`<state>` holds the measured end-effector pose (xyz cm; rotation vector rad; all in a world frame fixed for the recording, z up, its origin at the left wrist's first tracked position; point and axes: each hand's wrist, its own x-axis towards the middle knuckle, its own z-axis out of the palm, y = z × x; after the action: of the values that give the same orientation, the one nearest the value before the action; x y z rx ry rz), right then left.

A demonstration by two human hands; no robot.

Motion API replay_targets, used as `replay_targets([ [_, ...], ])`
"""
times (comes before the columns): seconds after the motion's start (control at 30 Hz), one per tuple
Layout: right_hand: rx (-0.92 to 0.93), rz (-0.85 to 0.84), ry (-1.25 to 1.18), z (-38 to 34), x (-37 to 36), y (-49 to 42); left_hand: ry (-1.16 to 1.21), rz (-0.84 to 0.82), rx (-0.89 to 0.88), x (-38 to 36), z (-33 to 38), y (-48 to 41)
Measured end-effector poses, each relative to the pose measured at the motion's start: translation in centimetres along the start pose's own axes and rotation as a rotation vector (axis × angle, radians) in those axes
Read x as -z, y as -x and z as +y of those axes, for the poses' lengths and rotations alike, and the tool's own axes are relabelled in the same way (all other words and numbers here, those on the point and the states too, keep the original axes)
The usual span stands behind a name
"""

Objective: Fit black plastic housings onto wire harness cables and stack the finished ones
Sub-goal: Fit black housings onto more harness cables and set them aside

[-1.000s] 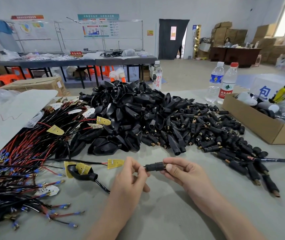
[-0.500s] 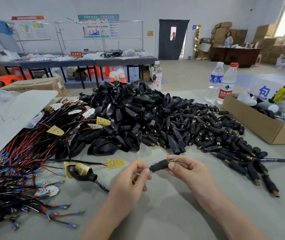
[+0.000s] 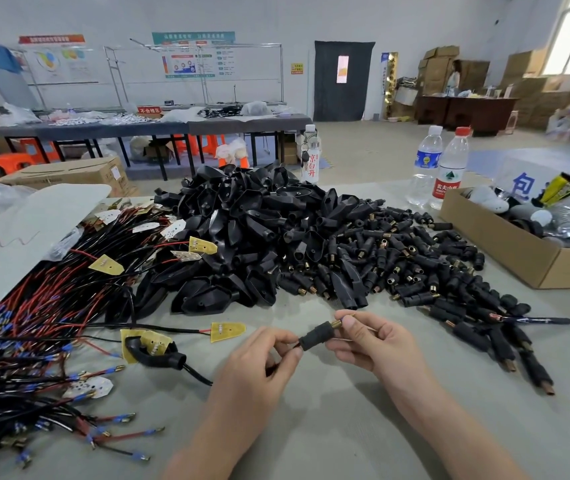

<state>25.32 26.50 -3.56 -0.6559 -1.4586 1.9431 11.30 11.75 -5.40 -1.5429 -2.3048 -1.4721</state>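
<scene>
Tabletop [image 3: 345, 431]; housing [image 3: 315, 336] steeper than before

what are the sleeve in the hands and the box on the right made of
Sleeve: matte black with no glare, probably plastic or rubber. Its tip glints gold, likely brass. Box: plain brown cardboard, dull, with a folded rim.

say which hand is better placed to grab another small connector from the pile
Likely the right hand: the connector pile spreads beside it; the left hand, also pinching the black housing, sits nearer the wire harnesses.
</scene>
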Motion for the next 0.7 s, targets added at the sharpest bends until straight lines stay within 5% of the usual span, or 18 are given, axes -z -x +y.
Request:
replay_targets([
  [0.17,0.009,-0.012,0.035,-0.3,-0.1,0.1,-0.121,-0.085,-0.068,-0.1,0.2,0.4],
  [0.7,0.12,0.14,-0.007,-0.7,0.5,-0.3,-0.273,0.058,-0.14,0.5,1.1,0.2],
])
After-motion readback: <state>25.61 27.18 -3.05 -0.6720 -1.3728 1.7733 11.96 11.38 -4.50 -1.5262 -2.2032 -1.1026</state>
